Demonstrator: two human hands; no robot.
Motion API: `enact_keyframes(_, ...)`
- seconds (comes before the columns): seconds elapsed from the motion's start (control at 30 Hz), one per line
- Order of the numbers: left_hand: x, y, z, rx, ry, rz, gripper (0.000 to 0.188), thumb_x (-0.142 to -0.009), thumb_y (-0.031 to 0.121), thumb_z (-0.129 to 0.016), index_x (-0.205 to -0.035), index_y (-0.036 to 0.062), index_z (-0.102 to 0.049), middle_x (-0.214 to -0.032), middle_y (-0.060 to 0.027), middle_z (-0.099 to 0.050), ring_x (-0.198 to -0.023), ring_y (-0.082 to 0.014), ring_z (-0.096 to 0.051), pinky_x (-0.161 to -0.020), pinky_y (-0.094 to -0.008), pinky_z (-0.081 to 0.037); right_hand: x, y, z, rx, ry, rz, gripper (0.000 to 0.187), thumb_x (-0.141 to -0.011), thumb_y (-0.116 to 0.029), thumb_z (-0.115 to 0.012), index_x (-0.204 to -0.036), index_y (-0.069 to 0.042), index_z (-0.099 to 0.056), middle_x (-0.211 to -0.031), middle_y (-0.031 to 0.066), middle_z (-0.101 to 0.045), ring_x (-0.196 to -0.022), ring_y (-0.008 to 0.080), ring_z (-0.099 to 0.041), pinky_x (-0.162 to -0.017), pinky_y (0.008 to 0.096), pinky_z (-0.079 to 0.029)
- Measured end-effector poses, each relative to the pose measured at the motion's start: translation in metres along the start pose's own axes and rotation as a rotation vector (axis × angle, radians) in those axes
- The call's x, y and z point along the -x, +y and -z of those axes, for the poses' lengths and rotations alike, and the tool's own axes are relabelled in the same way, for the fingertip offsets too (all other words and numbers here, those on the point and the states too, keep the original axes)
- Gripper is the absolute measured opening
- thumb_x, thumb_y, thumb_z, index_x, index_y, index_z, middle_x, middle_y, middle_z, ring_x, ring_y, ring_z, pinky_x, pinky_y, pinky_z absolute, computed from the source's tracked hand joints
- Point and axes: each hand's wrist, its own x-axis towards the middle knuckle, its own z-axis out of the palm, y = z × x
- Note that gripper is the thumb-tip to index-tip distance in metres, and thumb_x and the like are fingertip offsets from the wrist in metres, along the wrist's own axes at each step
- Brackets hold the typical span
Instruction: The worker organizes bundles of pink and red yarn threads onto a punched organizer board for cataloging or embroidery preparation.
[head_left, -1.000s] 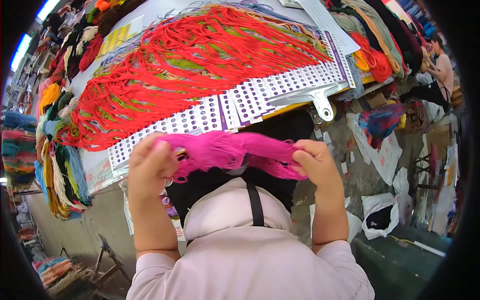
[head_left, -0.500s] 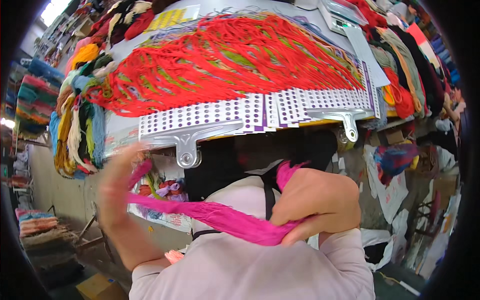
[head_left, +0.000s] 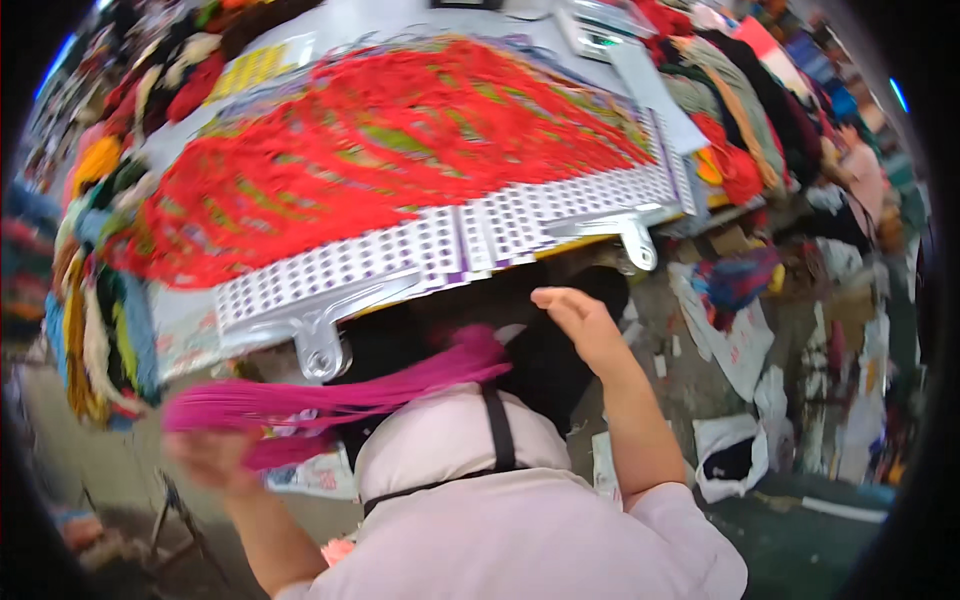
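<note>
A person's left hand [head_left: 205, 455], blurred at the lower left, closed its grip on one end of a hank of magenta yarn [head_left: 330, 395], which stretched to the right across the front of the person's pale pink top [head_left: 500, 520], its far end loose beside a black strap [head_left: 497, 432]. The right hand [head_left: 580, 320] hung open and empty just beyond that loose end, fingers spread, apart from the strands. The hank appeared to be held at one end so that the strands hung straight and untangled. Above the hands, the bench [head_left: 420, 30] carried red yarn [head_left: 380, 150] laid in long parallel strands over white punched cards [head_left: 450, 245], the cards clamped along their near edge by metal clips [head_left: 320, 345], apparently to keep the rows in order. Bundles of mixed-colour yarn [head_left: 90, 300] hung off the bench's left side. Scraps of paper and bags [head_left: 740, 340] lay on the floor [head_left: 800, 540] to the right.
</note>
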Motion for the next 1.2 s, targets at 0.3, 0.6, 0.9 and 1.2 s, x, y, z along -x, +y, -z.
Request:
enact_keyframes(0.3, -0.003, -0.029, 0.026, -0.728, 0.758, -0.015, 0.033, -0.097, 0.032, -0.052, -0.12, 0.0083, -0.059, -0.075, 0.0041, -0.048, -0.047, -0.0039, -0.032, -0.046, -0.0178, -0.033, -0.014, 0.07, 0.108, -0.769, 0.577, -0.403, 0.046, -0.084, -0.043, -0.071, -0.111, -0.007, -0.059, -0.107, 0.0095, -0.064, -0.102, 0.023, -0.059, -0.09, 0.0386, -0.044)
enact_keyframes(0.6, -0.007, -0.122, 0.045, -0.685, 0.833, 0.243, 0.039, -0.093, 0.049, -0.054, -0.106, 0.013, -0.053, -0.09, 0.0013, -0.058, -0.042, -0.0081, -0.03, -0.05, -0.0274, -0.042, 0.005, 0.095, 0.097, -0.957, 0.754, -0.259, 0.015, -0.084, -0.019, -0.072, -0.087, -0.007, -0.062, -0.083, 0.0045, -0.067, -0.073, 0.0121, -0.061, -0.065, 0.0239, -0.047)
enact_keyframes(0.9, -0.008, -0.111, 0.057, -0.59, 0.634, 0.355, 0.041, -0.097, 0.044, -0.049, -0.122, 0.0118, -0.05, -0.115, -0.0088, -0.062, -0.04, -0.0053, -0.029, -0.048, -0.0228, -0.039, 0.07, 0.182, 0.121, -1.246, 0.974, -0.327, 0.033, -0.084, -0.03, -0.072, -0.107, -0.01, -0.059, -0.099, 0.0057, -0.062, -0.095, 0.0202, -0.059, -0.082, 0.0305, -0.049)
enact_keyframes(1.2, -0.011, -0.132, 0.013, -0.696, 0.752, 0.353, 0.05, -0.097, 0.048, -0.042, -0.131, 0.012, -0.046, -0.114, -0.0127, -0.065, -0.038, -0.0046, -0.03, -0.04, -0.0196, -0.037, -0.143, 0.277, 0.19, -1.04, 1.001, -0.705, 0.042, -0.079, -0.032, -0.074, -0.113, -0.017, -0.056, -0.098, 0.005, -0.059, -0.082, 0.0219, -0.056, -0.059, 0.0286, -0.045)
